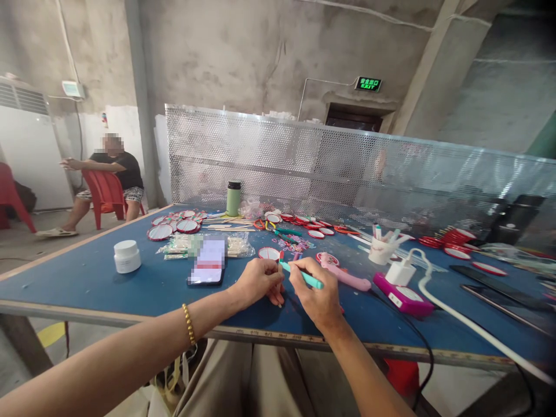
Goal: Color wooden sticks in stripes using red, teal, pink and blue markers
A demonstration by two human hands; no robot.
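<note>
My left hand is closed in a pinch on a thin stick held upright over the blue table; a gold bead bracelet is on that wrist. My right hand grips a teal pen-like tool, its tip touching the stick near my left fingers. A phone lies just left of my left hand. Round red-rimmed discs lie just beyond my hands.
A white jar, bagged sticks, a green flask, a white cup of pens, a pink tool, a magenta device with charger and cable lie around. A perforated metal screen backs the table. A person sits on a red chair far left.
</note>
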